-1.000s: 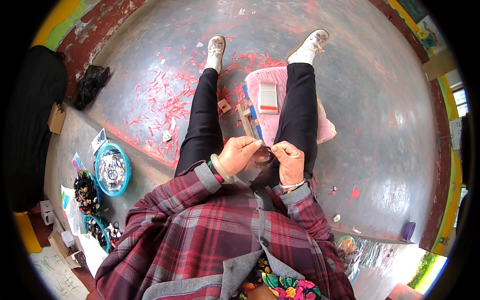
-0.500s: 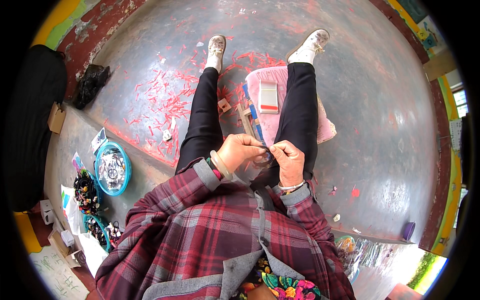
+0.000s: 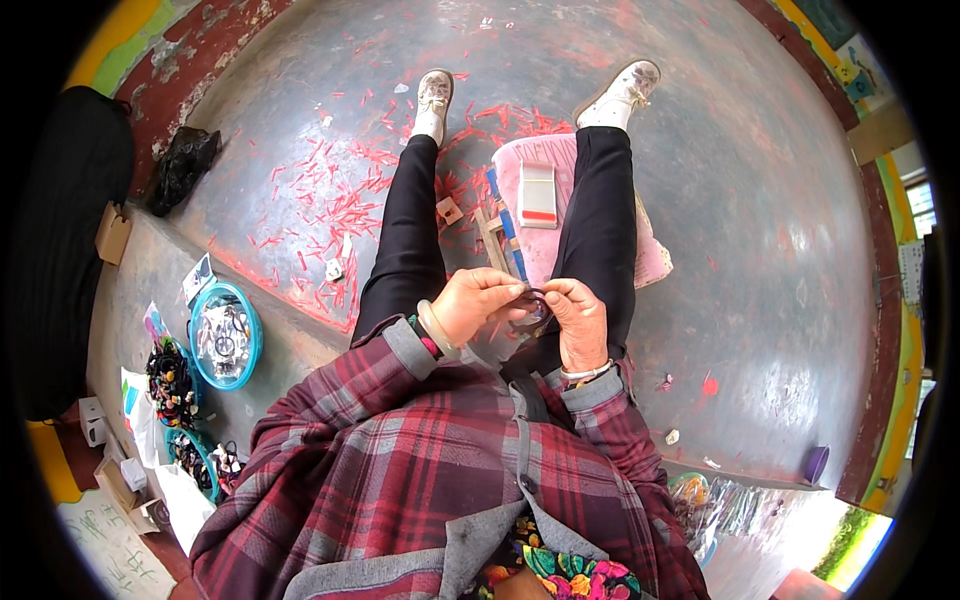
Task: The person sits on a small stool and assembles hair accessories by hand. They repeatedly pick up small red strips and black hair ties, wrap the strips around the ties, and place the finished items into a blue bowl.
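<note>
A thin dark loop, which looks like a hair tie (image 3: 535,294), is stretched between my two hands above my lap. My left hand (image 3: 474,306), with a pale bangle at its wrist, pinches one side of it between thumb and fingers. On the other side, the thumb and forefinger of my right hand (image 3: 580,318) close on the loop. The fingertips hide part of it, and they are a little apart. Just beyond the hands lies a pink board (image 3: 512,160), bearing a white card stack (image 3: 537,193) with a red end.
Wooden pieces (image 3: 490,240) lie by the board. Red scraps (image 3: 350,195) litter the floor around my outstretched legs. At left, a blue basket (image 3: 258,340) holds small packets, beside a heap of dark hair ties (image 3: 172,385). A black bag (image 3: 185,165) lies farther off; a purple cup (image 3: 818,462) is at right.
My fingertips have drawn slightly apart, and the dark loop now shows more between them. My right hand has turned a little; the arms and legs have stayed nearly still.
</note>
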`<state>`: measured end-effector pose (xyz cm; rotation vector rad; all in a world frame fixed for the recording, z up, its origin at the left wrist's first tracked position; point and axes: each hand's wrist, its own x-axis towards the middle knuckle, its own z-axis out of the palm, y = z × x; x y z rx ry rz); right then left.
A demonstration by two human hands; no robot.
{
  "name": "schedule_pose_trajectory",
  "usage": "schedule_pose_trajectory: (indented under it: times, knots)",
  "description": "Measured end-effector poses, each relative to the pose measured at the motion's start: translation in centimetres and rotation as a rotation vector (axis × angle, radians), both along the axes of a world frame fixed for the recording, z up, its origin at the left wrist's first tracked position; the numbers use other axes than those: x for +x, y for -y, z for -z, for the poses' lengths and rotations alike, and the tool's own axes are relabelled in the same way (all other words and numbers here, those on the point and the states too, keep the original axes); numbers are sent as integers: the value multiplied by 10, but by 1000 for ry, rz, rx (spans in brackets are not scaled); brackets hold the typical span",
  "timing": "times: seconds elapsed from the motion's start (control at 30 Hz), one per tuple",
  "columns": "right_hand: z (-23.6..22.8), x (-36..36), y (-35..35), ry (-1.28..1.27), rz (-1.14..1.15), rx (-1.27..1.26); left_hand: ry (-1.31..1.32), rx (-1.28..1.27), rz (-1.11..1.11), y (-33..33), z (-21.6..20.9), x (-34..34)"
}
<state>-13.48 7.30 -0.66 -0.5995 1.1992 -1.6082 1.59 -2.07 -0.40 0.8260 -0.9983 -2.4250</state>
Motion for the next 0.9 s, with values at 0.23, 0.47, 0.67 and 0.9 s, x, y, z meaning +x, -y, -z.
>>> schedule_pose_trajectory:
  times: [0.23,0.47,0.67,0.9]
  knots:
    - [6,1,-2,-92,-59,57,124,-211,-16,-9,-1,-4]
    - [4,-2,-6,-50,-53,57,46,-147,-30,-7,5,0]
    - [8,-6,-8,-66,-8,106,19,-81,-11,-4,-1,-1]
    - [-1,4,-3,-158,-27,60,150,-139,3,-4,-3,0]
